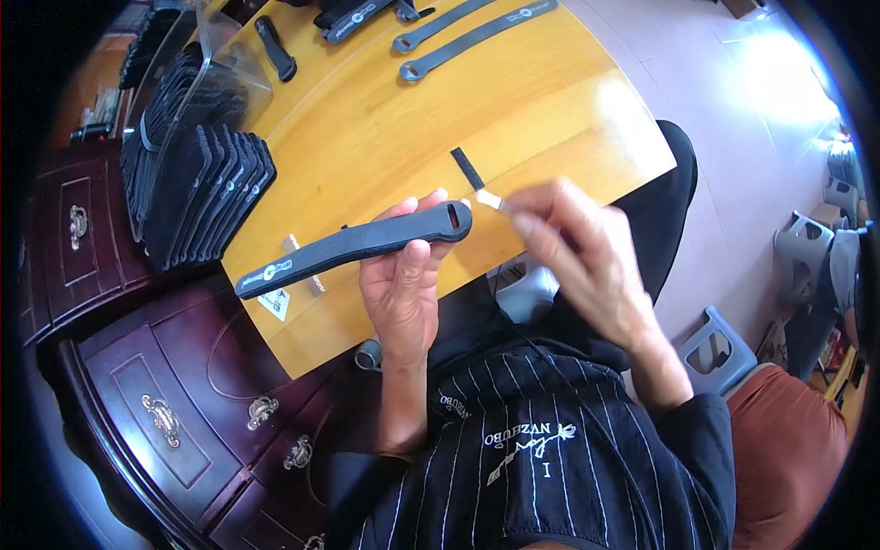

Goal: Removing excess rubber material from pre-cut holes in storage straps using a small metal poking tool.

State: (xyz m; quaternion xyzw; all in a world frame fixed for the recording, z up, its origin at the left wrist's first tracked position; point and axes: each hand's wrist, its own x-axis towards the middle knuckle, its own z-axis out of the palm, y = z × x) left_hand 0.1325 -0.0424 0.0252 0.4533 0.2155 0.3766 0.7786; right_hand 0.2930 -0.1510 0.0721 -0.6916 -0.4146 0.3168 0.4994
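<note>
My left hand (403, 293) is closed around a stack of long black straps (357, 243), thumb on the near side and fingers behind. The straps have a rounded end with a slot near my fingertips and pale printing at the other end. My right hand (587, 257), slightly blurred, pinches a small white strip (490, 200) just right of the slotted end. A short black strip (467, 169) lies in line with its tip; whether the two are joined I cannot tell.
Two more black straps (481, 38) lie along the table's (550, 119) far side, with a single strap (275, 50) farther left. Several bundles of black straps (211, 192) stand beside a clear plastic holder at the left. Dark wooden drawers (156, 403) adjoin the table; a grey stool (715, 353) stands right.
</note>
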